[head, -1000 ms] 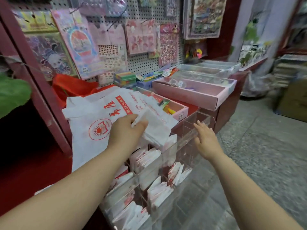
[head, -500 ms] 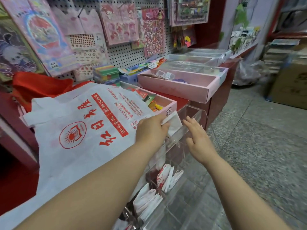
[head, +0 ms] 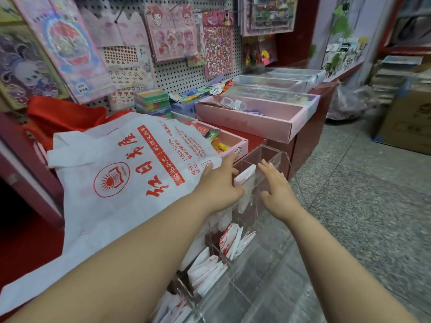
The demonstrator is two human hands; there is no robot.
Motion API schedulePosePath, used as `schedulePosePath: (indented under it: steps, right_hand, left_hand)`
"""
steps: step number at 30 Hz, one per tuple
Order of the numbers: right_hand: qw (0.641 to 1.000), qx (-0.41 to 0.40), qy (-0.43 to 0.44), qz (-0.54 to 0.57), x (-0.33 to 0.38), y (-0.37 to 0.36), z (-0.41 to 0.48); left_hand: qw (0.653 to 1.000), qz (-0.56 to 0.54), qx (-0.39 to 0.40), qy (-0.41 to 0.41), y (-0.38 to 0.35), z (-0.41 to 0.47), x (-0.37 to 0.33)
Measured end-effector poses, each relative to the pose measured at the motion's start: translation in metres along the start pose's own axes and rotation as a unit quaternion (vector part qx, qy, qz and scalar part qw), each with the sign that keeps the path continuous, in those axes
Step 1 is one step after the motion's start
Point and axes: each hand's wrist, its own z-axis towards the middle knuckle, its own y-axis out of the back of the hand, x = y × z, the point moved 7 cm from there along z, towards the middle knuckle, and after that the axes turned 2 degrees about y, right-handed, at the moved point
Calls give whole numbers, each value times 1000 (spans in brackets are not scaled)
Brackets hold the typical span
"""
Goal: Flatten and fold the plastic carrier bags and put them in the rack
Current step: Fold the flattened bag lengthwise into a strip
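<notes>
Pegboard hung with sticker sheets backs a red counter that carries pink trays. A big white carrier bag with red print lies spread flat on the counter, not yet folded, with a red bag bunched behind it.

A clear plastic rack stands against the counter's front edge. Its lower compartments hold folded bags standing on end.

In the top compartment a single folded bag stands upright with its long axis running up and down, and it looks most of the way in. It sits between the two hands. The left hand grips it from the counter side with the thumb against its edge. The right hand is just beside it on the aisle side, fingers straight and spread, holding nothing; whether it touches the clear wall I cannot tell. The hands are close together but apart.

This bag probably needs only letting go. The next one to fold would be the spread bag, which lies directly left of both hands. The left forearm already crosses it, so the left hand is the nearer one.
</notes>
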Motion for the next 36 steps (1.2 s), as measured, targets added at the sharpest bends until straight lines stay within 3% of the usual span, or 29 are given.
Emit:
schedulePosePath:
  steps: [5,8,11,13,16,21,31,36]
  right_hand:
    - [996,65,-41,45,7,6,-4]
    - [997,33,-60,47,20,18,-15]
    - [999,-11,-43,1,42,24,-31]
    - [999,-5,-8,-37,64,18,-38]
    - [999,-15,15,-45,98,10,-40]
    - [994,-11,-101,-35,113,-1,-17]
    - [967,3,-249,-46,95,-14,27]
    - [968,-52,-193,149,112,-6,25]
  left_hand:
    - [997,-12,-66,-25,38,-55,0]
    - [990,78,-108,-46,60,-103,18]
    - [960,198,-161,-110,78,-157,43]
    - [947,253,-184,-79,92,-191,73]
    - [951,282,-121,42,104,-234,117]
    - [942,272,-42,194,104,-260,156]
    - [949,257,-64,172,105,-259,161]
    - [946,237,-110,190,110,-260,166]
